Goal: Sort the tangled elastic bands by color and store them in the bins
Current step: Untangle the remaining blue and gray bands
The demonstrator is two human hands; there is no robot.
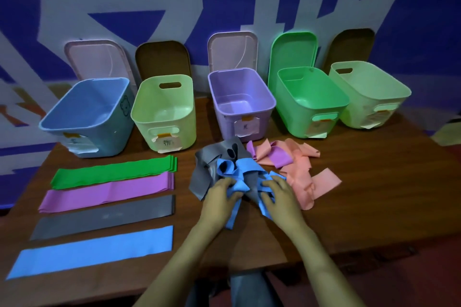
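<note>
Nearest, the left hand and right hand both pinch a blue band in the tangle, knotted with grey bands. Left lie flat blue, grey, purple and green stacks. Beyond the tangle lie pink bands. Farthest, five open bins stand empty: blue bin, pale-green, purple bin, green, pale-green.

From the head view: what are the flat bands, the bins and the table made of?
Blue band: thin matte sheet, likely latex or rubber; it lies limp and flat, while the tangled ones crumple.
Purple bin: moulded plastic, slightly glossy, with a rolled rim.
Table: brown wood or wood veneer; grain is faint.
</note>
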